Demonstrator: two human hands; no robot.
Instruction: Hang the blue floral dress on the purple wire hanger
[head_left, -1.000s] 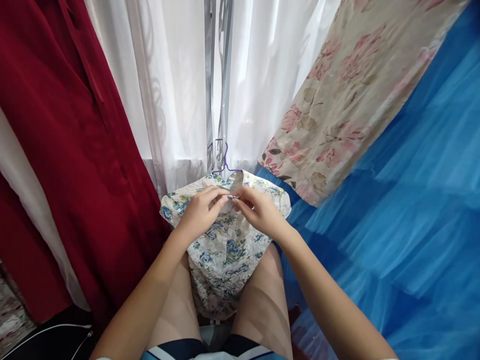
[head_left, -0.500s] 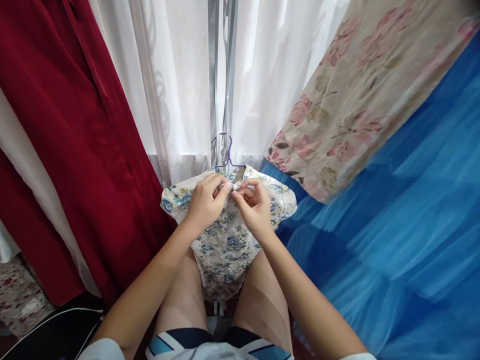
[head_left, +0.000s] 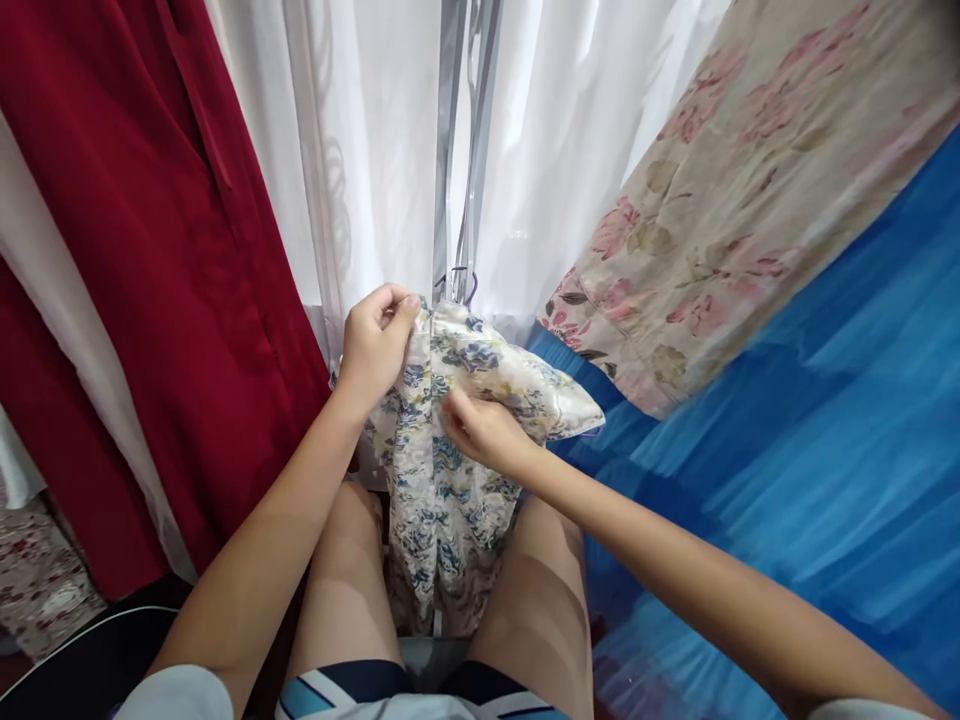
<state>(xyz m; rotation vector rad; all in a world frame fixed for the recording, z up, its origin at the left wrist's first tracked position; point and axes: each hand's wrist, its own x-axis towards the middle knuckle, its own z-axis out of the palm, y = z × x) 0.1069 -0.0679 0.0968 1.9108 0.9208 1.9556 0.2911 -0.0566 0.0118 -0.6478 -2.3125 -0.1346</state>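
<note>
A white dress with blue and yellow flowers (head_left: 480, 510) hangs in front of my legs from a purple hanger (head_left: 471, 285), of which mostly the hook shows. A straight seam runs down the dress's middle. My left hand (head_left: 379, 335) is closed, pinching the top edge of the dress just left of this seam. Lower down, my right hand (head_left: 487, 430) lies against the fabric right of the seam. Its fingers are curled together, slightly blurred, and whatever is between them is hidden.
Metal poles (head_left: 457, 150) stand behind the hanger, before white curtains (head_left: 375, 150). Red cloth (head_left: 217, 330) hangs at left; floral beige fabric (head_left: 697, 230) and blue tulle (head_left: 787, 450) hang at right. A black, white-rimmed object (head_left: 97, 650) sits low at left.
My hands were together at the neckline and have come apart. The left moved up and left with the edge; the right moved down along the seam. The dress has turned, covering most of the hanger.
</note>
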